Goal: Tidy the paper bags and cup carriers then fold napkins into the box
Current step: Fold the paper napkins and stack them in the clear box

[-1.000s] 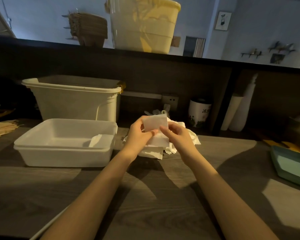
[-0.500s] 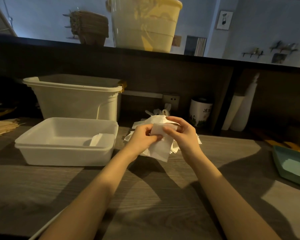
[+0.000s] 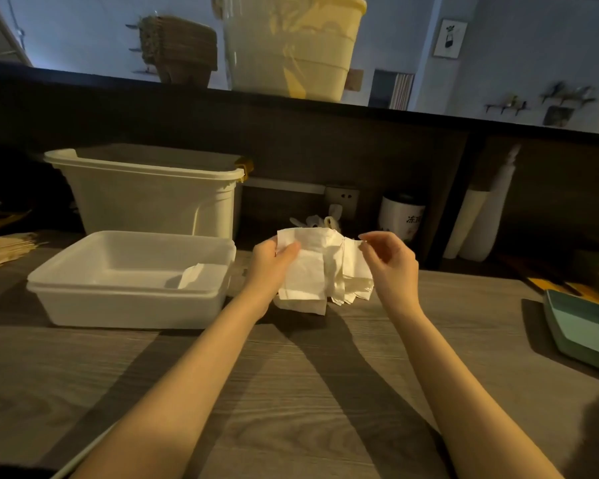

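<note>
A white napkin (image 3: pixel 303 271) hangs above the wooden counter, spread between my hands. My left hand (image 3: pixel 272 259) grips its upper left corner, thumb on the front. My right hand (image 3: pixel 391 261) pinches the upper right edge with thumb and forefinger. Behind the napkin a loose pile of napkins (image 3: pixel 355 286) lies on the counter. To the left sits the shallow white box (image 3: pixel 83 299) with one folded napkin (image 3: pixel 194 276) inside. A brown stack of cup carriers (image 3: pixel 179 46) stands on the upper ledge.
A tall white bin (image 3: pixel 153 195) stands behind the box, a yellowish tub (image 3: pixel 291 53) on the ledge above. A flat brown stack (image 3: pixel 4 245) lies far left. A printed cup (image 3: pixel 402 216) and white rolls (image 3: pixel 478 223) stand at the back. A green tray (image 3: pixel 588 337) lies right.
My hands have drawn apart, the right one moving rightwards, and the napkin that was bunched between them now hangs spread out wider.
</note>
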`<state>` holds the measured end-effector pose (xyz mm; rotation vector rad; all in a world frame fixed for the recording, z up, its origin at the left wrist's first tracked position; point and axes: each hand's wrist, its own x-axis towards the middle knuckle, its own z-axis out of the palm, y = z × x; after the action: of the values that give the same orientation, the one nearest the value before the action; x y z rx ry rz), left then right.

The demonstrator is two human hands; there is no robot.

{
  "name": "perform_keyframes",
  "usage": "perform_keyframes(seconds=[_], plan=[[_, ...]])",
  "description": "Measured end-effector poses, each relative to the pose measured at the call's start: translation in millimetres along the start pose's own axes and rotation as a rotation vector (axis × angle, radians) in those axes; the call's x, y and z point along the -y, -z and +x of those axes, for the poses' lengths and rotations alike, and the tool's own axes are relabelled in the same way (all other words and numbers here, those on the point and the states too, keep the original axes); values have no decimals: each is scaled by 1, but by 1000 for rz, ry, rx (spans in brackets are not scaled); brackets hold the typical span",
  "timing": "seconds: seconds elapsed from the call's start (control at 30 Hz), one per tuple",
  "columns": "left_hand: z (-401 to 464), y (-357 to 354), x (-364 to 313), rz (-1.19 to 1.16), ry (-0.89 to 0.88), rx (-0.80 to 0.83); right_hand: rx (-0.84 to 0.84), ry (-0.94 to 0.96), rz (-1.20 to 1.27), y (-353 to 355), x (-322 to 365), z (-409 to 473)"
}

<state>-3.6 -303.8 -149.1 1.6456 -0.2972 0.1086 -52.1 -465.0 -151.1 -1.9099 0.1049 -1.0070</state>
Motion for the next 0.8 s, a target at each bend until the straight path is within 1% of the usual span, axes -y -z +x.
perform_keyframes(seconds=[0.07,0.17,0.23,0.3,0.4,0.57,0.7,0.8], plan=[[0,-1,1,3,5,-40,39,66,-258,1,-13,-1],[0,-2,3,-7,35,-86,179,135,-634,-1,-26,-3],[0,-2,2,-62,77,-97,201,191,-765,-1,-31,-4],[-1,-2,1,-167,144,-81,183,230,-829,-1,-36,-4],[-3,-3,0,-280,219,-75,135,243,-839,-2,-42,-3],[-2,-3,1,-263,216,-52,74,241,-771,-4,-43,-1],[0,-3,4,-240,204,-49,-20,210,-625,-3,-42,0],[-1,-3,5,-227,204,-69,-109,175,-453,0,-36,-1]])
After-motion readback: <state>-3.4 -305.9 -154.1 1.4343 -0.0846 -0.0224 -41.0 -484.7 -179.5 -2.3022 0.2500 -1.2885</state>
